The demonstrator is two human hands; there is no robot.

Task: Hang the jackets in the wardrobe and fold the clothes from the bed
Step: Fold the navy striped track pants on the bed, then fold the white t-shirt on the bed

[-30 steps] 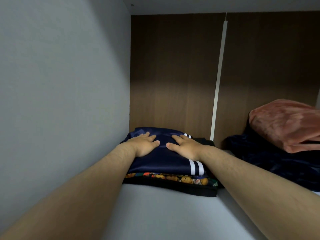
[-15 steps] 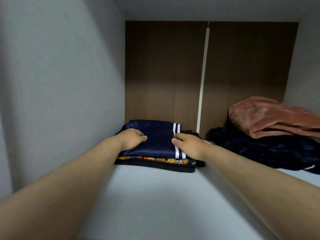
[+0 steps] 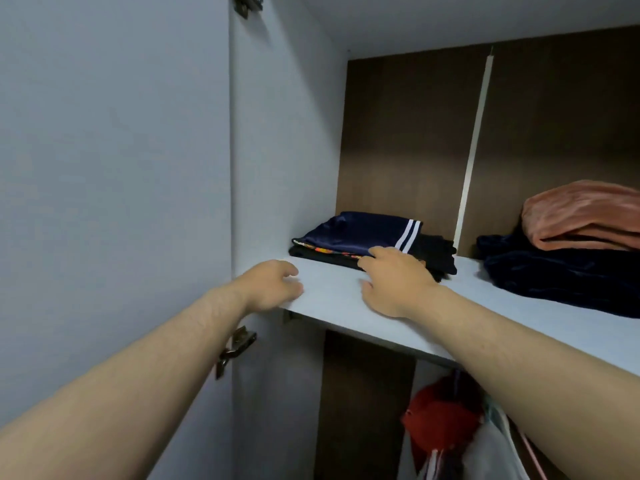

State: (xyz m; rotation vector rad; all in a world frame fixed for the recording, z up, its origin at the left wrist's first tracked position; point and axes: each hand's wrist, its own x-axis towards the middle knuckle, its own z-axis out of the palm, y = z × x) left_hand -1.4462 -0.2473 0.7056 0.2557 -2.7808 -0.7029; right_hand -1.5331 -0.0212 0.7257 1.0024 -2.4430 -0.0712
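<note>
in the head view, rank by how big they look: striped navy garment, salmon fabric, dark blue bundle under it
1. dark blue bundle, largest, though the frame edge cuts it off.
2. salmon fabric, also cut off.
3. striped navy garment, smallest, but close to the salmon fabric, so that pair is unsure.

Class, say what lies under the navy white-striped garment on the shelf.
Under the navy striped garment shows a colourful printed edge, then folded black clothing on the shelf. The rest of the print is covered.
</note>
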